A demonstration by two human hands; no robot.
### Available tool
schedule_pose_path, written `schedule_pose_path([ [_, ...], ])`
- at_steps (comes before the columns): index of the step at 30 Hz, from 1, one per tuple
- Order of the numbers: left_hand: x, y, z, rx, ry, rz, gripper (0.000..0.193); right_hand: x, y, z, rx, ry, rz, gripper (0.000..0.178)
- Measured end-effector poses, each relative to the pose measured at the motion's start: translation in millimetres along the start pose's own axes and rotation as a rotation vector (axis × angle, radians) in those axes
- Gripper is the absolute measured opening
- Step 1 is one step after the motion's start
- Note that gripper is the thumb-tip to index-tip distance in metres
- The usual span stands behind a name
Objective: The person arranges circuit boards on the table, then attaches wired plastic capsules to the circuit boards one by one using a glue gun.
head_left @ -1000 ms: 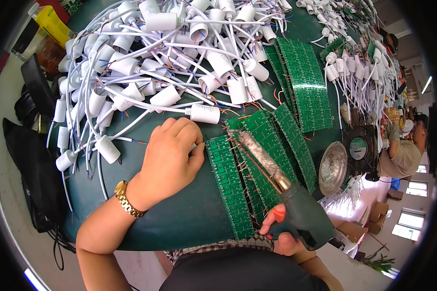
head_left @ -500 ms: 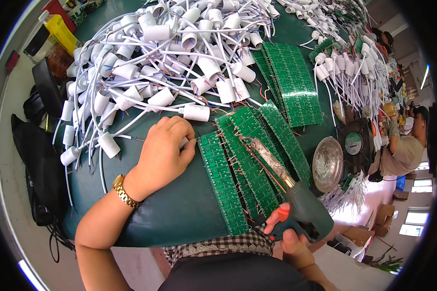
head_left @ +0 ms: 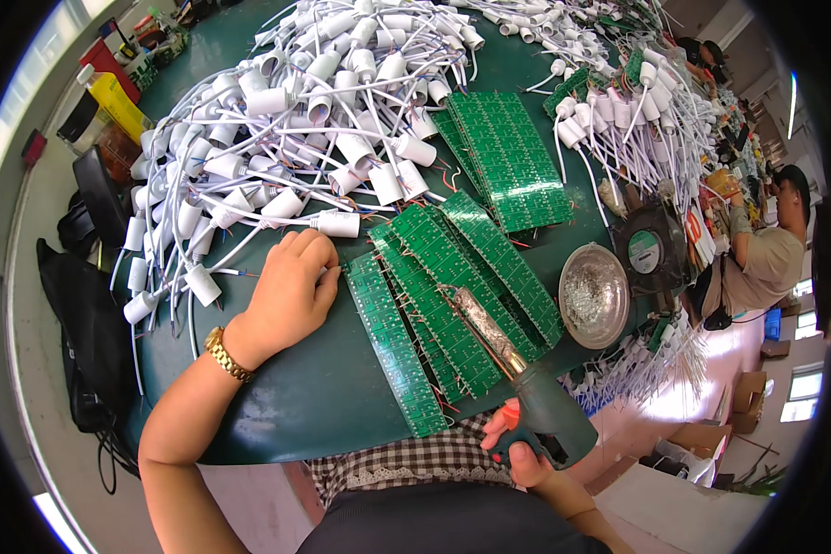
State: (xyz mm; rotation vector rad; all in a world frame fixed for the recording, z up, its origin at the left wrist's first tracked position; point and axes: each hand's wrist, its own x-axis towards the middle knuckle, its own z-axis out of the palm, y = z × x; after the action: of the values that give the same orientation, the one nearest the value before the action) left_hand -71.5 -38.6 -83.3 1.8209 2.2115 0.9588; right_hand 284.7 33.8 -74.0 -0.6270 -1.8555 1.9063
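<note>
In my right hand (head_left: 523,452) is a soldering gun (head_left: 554,415) with a dark green body, an orange-red trigger and a long metal barrel. Its barrel slants up and left over several long green circuit board panels (head_left: 462,314), which overlap and have short red wires sticking out. Whether the tip touches a board I cannot tell. My left hand (head_left: 291,291), with a gold watch at the wrist, rests on the table by the upper left corner of the nearest panel (head_left: 388,346). Its fingers are curled, and what they pinch, if anything, is hidden.
A big heap of white lamp sockets with cables (head_left: 323,102) covers the far table. More green panels (head_left: 508,166) lie beyond. On the right are a metal dish (head_left: 594,295), a dark fan (head_left: 649,249) and hanging sockets (head_left: 619,111). Another person (head_left: 762,240) sits farther right.
The view has turned, so the table and its contents sit farther left in it. The soldering gun has drawn slightly back toward me over the panels. My left hand stays by the panel corner.
</note>
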Motion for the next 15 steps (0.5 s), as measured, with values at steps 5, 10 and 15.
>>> schedule_pose_path([
  [5, 0, 11, -4, 0.112, 0.23, 0.234, 0.021, -5, -4, 2, 0.025, 0.074, 0.0, 0.058],
  [10, 37, 4, -25, 0.288, 0.033, 0.291, 0.033, -12, 5, -1, -0.002, 0.045, -0.021, 0.056],
  [15, 55, 2, -21, 0.413, -0.214, 0.197, 0.026, -18, 4, 7, 0.012, 0.093, -0.027, 0.055],
])
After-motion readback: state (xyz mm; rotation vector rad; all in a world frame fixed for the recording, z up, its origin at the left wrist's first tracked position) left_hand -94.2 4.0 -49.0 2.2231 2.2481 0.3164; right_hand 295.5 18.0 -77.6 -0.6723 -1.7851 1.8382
